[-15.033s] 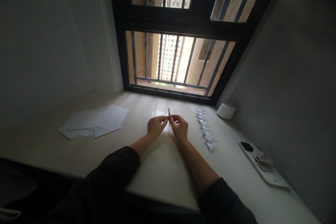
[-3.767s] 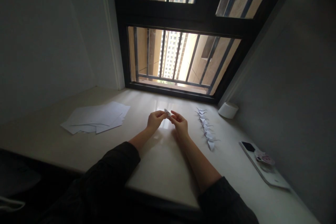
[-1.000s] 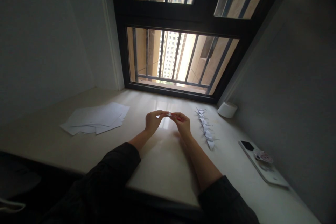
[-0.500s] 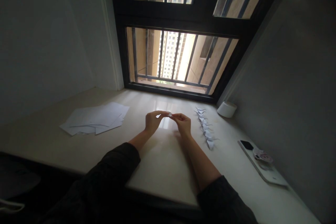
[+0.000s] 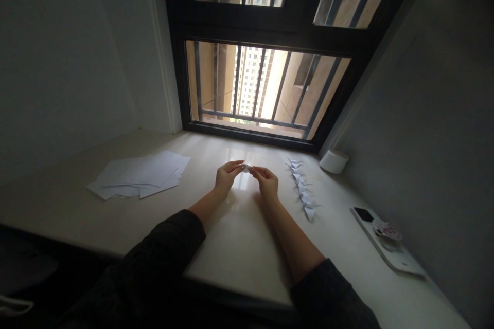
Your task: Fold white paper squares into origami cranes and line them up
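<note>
"Two hands on inspection, both bare. State of the left one?"

"Left hand [image 5: 227,175]: thumb and forefinger pinching the left side of a small folded white paper [image 5: 246,168]. Right hand [image 5: 268,181]: fingertips pinching the same paper from its right edge, other fingers curled in."

"Position of that paper?"

"Between the two sets of fingertips, over the pale counter [image 5: 235,247], on the near side of the barred window [image 5: 266,87]. Its exact folded shape I cannot tell; the fingers cover part of it."

"Items to the left?"

"Loose white sheets [image 5: 135,175], overlapping in an uneven pile, lying flat, well apart from the left hand."

"To the right?"

"Small folded paper figures [image 5: 305,199] with thin pointed ends, set in a close row running from the window side toward the person. Beyond them, near the foot of the right-hand wall, one white rounded object [image 5: 334,161]. Nearer the person, a white phone [image 5: 405,264] lies flat, with a round ornament [image 5: 387,230] on its back."

"Clothing?"

"Dark sleeves [image 5: 170,239], ending partway along both forearms."
</note>
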`<state>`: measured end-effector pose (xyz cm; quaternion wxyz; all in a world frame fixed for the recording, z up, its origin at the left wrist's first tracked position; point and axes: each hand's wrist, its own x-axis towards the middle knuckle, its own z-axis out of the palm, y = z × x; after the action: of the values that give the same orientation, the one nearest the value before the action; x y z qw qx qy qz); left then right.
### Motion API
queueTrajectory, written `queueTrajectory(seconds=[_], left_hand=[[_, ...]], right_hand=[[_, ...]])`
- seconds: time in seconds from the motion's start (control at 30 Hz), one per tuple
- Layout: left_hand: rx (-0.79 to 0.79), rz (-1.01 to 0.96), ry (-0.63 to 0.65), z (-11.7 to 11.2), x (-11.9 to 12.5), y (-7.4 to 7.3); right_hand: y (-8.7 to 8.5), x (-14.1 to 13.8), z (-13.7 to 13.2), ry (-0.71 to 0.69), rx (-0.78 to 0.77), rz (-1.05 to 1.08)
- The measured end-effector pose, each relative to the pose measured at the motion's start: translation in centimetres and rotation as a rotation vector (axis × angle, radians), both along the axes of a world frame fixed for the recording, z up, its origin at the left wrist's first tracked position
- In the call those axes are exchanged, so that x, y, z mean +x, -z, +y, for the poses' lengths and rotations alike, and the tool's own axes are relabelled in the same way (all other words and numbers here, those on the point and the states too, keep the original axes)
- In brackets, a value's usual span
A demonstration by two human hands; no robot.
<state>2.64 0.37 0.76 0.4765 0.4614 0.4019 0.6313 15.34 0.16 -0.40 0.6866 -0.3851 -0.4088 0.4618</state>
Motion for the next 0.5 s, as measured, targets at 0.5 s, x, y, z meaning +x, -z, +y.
queueTrajectory(seconds=[0.5], left_hand=[[0.009, 0.418, 0.086, 0.19, -0.57, 0.50]], right_hand=[[0.74, 0.94, 0.71, 0.066, 0.141, -0.271]])
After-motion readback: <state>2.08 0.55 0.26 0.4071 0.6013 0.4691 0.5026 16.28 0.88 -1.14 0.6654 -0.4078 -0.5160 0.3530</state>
